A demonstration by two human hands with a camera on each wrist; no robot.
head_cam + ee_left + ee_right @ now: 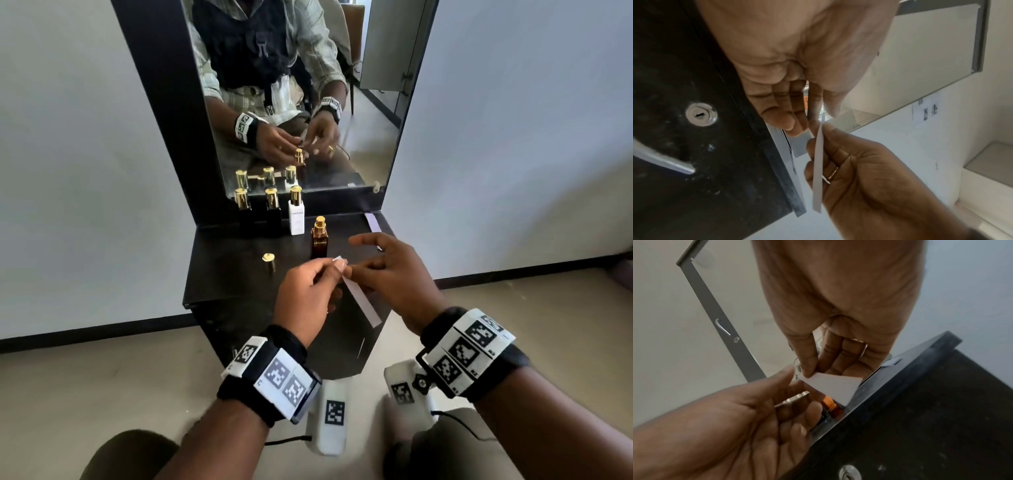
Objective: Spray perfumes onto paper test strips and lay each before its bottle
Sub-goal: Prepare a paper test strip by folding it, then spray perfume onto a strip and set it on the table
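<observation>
My left hand [331, 268] pinches the upper end of a white paper test strip [363, 301] between thumb and forefinger. The strip slants down to the right over the table's front edge. My right hand [356, 272] meets it from the right. Its thumb tip lies on the strip [830, 386] with the fingers behind, and its index finger sticks out. Just behind both hands stands an uncapped amber perfume bottle [319, 240] with a gold sprayer. Its gold cap [269, 259] lies to the left. In the left wrist view the strip [817, 170] hangs edge-on in front of my right palm.
Two black bottles [244, 212] [273, 210] and a white bottle [296, 216], all gold-capped, stand in a row below the mirror [308, 85]. Another strip [372, 222] lies at the back right of the black table [222, 274]. A drawer lock [701, 115] and handle [663, 159] sit below.
</observation>
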